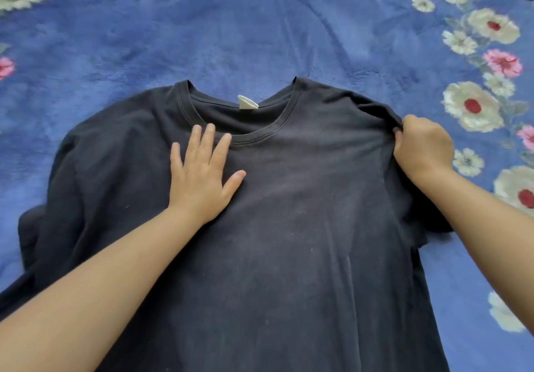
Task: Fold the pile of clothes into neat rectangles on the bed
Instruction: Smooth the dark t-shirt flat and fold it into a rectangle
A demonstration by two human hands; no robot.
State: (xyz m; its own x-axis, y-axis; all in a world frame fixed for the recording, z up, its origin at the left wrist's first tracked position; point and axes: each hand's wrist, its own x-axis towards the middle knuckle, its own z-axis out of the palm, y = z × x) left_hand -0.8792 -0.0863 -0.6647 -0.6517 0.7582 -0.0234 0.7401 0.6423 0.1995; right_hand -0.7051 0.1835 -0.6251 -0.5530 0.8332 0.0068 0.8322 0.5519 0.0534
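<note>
The dark navy cotton T-shirt (289, 212) lies front-up on the blue fleece bedspread with its border of white and pink flowers (260, 25), its long axis running from the collar at the far end straight back toward the person, hem out of sight below the frame. The left hand (199, 175) lies flat on the chest panel, fingers (208, 140) straight and spread, their tips just touching the ribbed round neckline (260, 137), and it looks to be pinning the cloth in place. Over on the other side, the right hand (423, 147) has its fingers curled tight round a bunch of fabric at the shirt's right shoulder seam, pinching it where the short right sleeve (416, 218) begins. That is the relation to watch: the body of the shirt lies inward from the gripping fingers, toward the flat hand, so the likely fold carries this shoulder across the chest, with the left palm close to where the crease would fall. The right hand is plainly the nearer one to that edge. The white folded label (247, 102) sits inside the back of the collar, beyond the left fingertips. The left sleeve (37, 221) is rumpled and partly tucked under, well out from the left hand, and may need smoothing. Nothing stands in the way across the chest; the pile itself is not in view.
</note>
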